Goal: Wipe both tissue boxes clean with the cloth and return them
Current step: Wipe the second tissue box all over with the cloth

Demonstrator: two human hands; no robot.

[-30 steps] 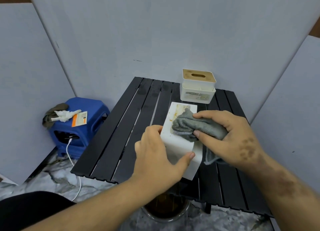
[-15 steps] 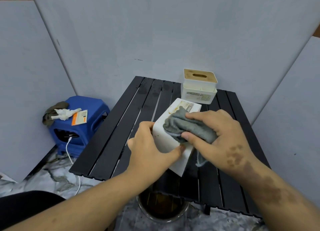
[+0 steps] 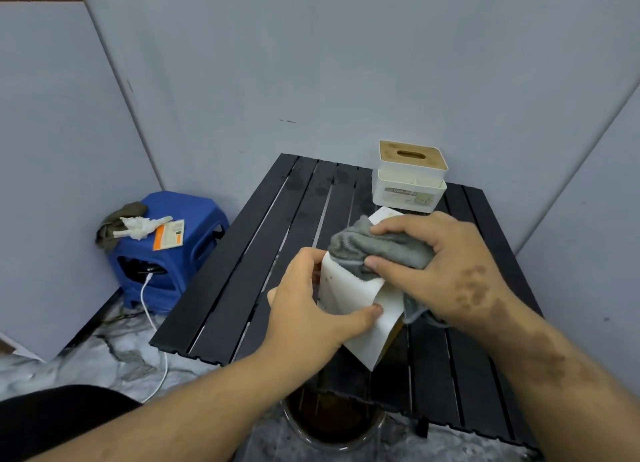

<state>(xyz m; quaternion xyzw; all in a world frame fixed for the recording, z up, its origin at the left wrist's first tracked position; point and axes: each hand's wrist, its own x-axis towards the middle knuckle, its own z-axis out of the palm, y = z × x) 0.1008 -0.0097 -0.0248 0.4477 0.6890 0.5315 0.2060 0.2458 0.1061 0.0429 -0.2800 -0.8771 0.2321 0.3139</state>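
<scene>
A white tissue box (image 3: 349,295) is held tilted above the near part of the black slatted bench (image 3: 242,271), one corner pointing down toward the bench's front edge and small brown specks showing on its left face. The left hand (image 3: 308,319) has a closed grip on it from the left side, fingers curled round the far edge and the thumb pressed flat across the near white face. A gray cloth (image 3: 377,250) is bunched over the upper end of the box, with a loose end hanging down on the right side. The right hand (image 3: 440,267) has its grip closed on the cloth, thumb underneath and fingers spread over the top, pressing it against the box. The second tissue box (image 3: 410,177), white with a tan slotted lid and a printed label on its front, stands upright at the far right of the bench, just beyond the hands and apart from them. Under the front edge of the bench sits a round bucket (image 3: 332,427) with a dark inside. To the left, on the marbled floor (image 3: 104,351), stands a blue stool (image 3: 194,240) carrying a dark rag (image 3: 112,224), a crumpled white piece (image 3: 142,226) and an orange-and-white card (image 3: 169,234), with a white cable (image 3: 152,326) running from its front down across the floor. Gray panels (image 3: 311,63) close in the space behind and at both sides.
</scene>
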